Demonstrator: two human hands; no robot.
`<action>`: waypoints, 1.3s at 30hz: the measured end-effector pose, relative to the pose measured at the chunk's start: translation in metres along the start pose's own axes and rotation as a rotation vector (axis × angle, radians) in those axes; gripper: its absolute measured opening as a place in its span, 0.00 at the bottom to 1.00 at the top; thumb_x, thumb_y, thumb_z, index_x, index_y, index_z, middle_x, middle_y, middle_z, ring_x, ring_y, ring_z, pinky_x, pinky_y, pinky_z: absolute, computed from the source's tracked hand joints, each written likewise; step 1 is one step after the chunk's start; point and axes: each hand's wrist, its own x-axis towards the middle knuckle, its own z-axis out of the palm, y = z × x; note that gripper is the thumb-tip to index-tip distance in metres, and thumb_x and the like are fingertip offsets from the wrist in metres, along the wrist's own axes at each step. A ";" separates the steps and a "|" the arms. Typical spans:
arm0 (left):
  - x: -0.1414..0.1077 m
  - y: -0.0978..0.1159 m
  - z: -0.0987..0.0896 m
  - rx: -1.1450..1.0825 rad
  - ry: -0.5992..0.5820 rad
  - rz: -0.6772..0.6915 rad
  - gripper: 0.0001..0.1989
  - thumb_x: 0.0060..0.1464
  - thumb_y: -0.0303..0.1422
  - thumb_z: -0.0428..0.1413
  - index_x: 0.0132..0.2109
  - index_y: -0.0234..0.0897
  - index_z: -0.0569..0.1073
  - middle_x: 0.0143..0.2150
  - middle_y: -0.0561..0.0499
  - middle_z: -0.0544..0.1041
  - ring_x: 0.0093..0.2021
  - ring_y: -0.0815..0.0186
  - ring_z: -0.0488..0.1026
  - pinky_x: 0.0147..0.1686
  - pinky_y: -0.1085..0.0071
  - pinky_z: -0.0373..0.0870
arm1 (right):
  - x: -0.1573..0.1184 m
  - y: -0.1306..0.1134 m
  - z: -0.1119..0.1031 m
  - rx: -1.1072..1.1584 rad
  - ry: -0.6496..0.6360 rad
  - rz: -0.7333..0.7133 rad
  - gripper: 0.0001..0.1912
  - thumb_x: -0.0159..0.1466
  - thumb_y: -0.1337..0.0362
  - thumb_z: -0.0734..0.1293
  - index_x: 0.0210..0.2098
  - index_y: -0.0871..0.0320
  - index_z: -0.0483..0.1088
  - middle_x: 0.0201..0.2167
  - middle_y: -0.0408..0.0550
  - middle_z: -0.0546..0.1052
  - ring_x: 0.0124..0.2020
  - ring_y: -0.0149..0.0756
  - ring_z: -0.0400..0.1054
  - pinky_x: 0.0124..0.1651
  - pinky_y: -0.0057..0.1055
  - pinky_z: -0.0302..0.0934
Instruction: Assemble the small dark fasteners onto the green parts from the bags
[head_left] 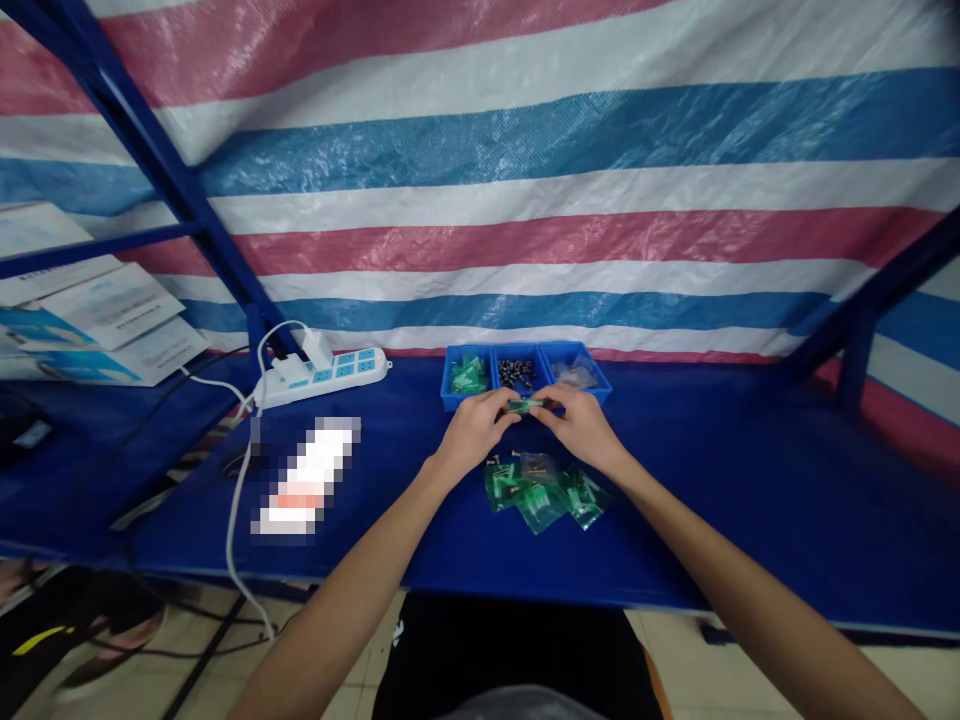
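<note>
Between my left hand (pixel 478 428) and my right hand (pixel 577 420) is a small green-tinted plastic bag (pixel 523 406), pinched at both sides by my fingers. Both hands are just in front of a blue divided tray (pixel 450 398). Its left compartment holds green plastic bags (pixel 469 372), the middle one small dark screws (pixel 516 374), and the right one clear plastic bags (pixel 576 375). Nearer to me lies a loose pile of green bags (pixel 541 502) with screws inside. A few loose screws (pixel 516 455) rest at the pile's far edge.
A white power strip (pixel 337 375) with plugs stands at the back left of the blue table (pixel 712 480); its white cable (pixel 238 500) hangs over the front edge. White boxes (pixel 112 310) are stacked at far left. Blue frame posts and a striped sheet (pixel 525 180) bound the table.
</note>
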 end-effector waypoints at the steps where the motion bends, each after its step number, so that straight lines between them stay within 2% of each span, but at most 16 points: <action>1: 0.000 0.000 0.000 -0.017 -0.007 -0.015 0.08 0.60 0.28 0.60 0.46 0.39 0.71 0.32 0.56 0.75 0.31 0.69 0.73 0.34 0.72 0.69 | 0.000 0.001 0.000 0.030 -0.009 0.017 0.09 0.64 0.59 0.65 0.36 0.56 0.75 0.33 0.49 0.79 0.34 0.40 0.71 0.39 0.35 0.62; 5: -0.001 0.001 -0.003 -0.030 -0.031 -0.045 0.11 0.58 0.29 0.61 0.45 0.39 0.67 0.30 0.58 0.72 0.29 0.69 0.72 0.30 0.74 0.67 | 0.000 0.004 0.001 0.155 -0.066 0.085 0.12 0.64 0.54 0.66 0.37 0.56 0.75 0.31 0.48 0.78 0.32 0.40 0.71 0.35 0.34 0.63; 9: -0.002 0.001 -0.001 -0.018 -0.021 -0.014 0.17 0.59 0.30 0.59 0.52 0.39 0.64 0.32 0.56 0.71 0.31 0.68 0.73 0.31 0.73 0.69 | 0.001 0.009 0.003 0.248 -0.092 0.142 0.14 0.62 0.51 0.67 0.35 0.57 0.73 0.29 0.48 0.77 0.32 0.41 0.71 0.31 0.33 0.64; 12: -0.003 0.003 0.003 0.009 0.043 0.000 0.21 0.60 0.29 0.58 0.57 0.40 0.62 0.40 0.52 0.72 0.32 0.69 0.74 0.33 0.72 0.72 | 0.002 0.010 0.003 0.364 -0.068 0.236 0.17 0.58 0.51 0.70 0.38 0.56 0.70 0.24 0.45 0.74 0.28 0.40 0.70 0.28 0.34 0.66; 14: -0.004 0.005 0.005 0.027 0.059 0.036 0.18 0.60 0.27 0.57 0.55 0.40 0.65 0.47 0.49 0.71 0.35 0.69 0.74 0.36 0.71 0.74 | 0.002 0.008 0.003 0.415 -0.013 0.262 0.20 0.57 0.51 0.71 0.43 0.55 0.68 0.23 0.42 0.72 0.26 0.38 0.69 0.29 0.35 0.67; 17: -0.004 0.008 0.007 0.039 0.043 0.082 0.13 0.59 0.26 0.57 0.51 0.38 0.68 0.52 0.46 0.68 0.42 0.66 0.75 0.39 0.68 0.76 | 0.001 0.002 0.000 0.445 0.018 0.200 0.22 0.57 0.52 0.72 0.46 0.53 0.66 0.24 0.41 0.72 0.26 0.37 0.69 0.31 0.35 0.68; 20: -0.004 0.008 0.006 0.067 0.071 0.086 0.11 0.61 0.27 0.55 0.51 0.37 0.70 0.52 0.45 0.69 0.46 0.63 0.75 0.42 0.65 0.76 | 0.000 -0.003 -0.002 0.454 -0.007 0.102 0.17 0.57 0.53 0.73 0.40 0.54 0.70 0.27 0.43 0.73 0.28 0.36 0.70 0.34 0.36 0.68; 22: -0.003 0.007 0.006 0.096 0.087 0.106 0.09 0.64 0.28 0.53 0.51 0.37 0.72 0.50 0.45 0.73 0.47 0.62 0.75 0.46 0.63 0.75 | 0.000 -0.005 -0.003 0.483 -0.034 0.064 0.16 0.56 0.54 0.74 0.39 0.55 0.72 0.31 0.45 0.76 0.32 0.37 0.71 0.39 0.37 0.69; 24: -0.002 0.005 0.006 0.127 0.094 0.117 0.09 0.66 0.28 0.50 0.49 0.36 0.74 0.46 0.46 0.76 0.46 0.61 0.76 0.48 0.62 0.75 | 0.000 -0.004 -0.002 0.510 -0.062 0.063 0.18 0.55 0.55 0.74 0.42 0.55 0.72 0.34 0.47 0.78 0.35 0.39 0.73 0.41 0.37 0.69; 27: -0.001 0.003 0.007 0.161 0.110 0.108 0.10 0.68 0.30 0.49 0.48 0.35 0.75 0.42 0.46 0.78 0.43 0.61 0.77 0.47 0.61 0.75 | -0.001 -0.003 0.000 0.412 -0.041 0.091 0.17 0.60 0.54 0.70 0.44 0.55 0.72 0.32 0.47 0.78 0.34 0.41 0.73 0.38 0.37 0.67; 32: -0.002 0.002 0.006 0.113 0.121 0.078 0.10 0.68 0.30 0.50 0.51 0.37 0.73 0.45 0.46 0.79 0.45 0.60 0.78 0.48 0.61 0.76 | -0.001 -0.004 -0.002 0.006 0.059 0.022 0.11 0.65 0.55 0.65 0.36 0.54 0.75 0.31 0.49 0.75 0.34 0.42 0.69 0.40 0.38 0.62; 36: -0.003 0.004 0.004 0.071 0.075 -0.005 0.20 0.65 0.27 0.53 0.62 0.41 0.63 0.45 0.49 0.78 0.42 0.63 0.78 0.42 0.66 0.77 | 0.000 -0.004 -0.003 -0.021 0.065 0.000 0.12 0.65 0.56 0.65 0.29 0.55 0.73 0.30 0.49 0.72 0.34 0.42 0.67 0.39 0.37 0.59; 39: -0.003 0.007 0.003 0.076 0.049 0.012 0.22 0.62 0.27 0.55 0.62 0.42 0.62 0.51 0.47 0.73 0.41 0.66 0.77 0.38 0.70 0.76 | -0.001 -0.003 -0.001 0.032 0.074 0.026 0.14 0.65 0.55 0.65 0.27 0.55 0.70 0.29 0.48 0.72 0.33 0.40 0.67 0.37 0.35 0.60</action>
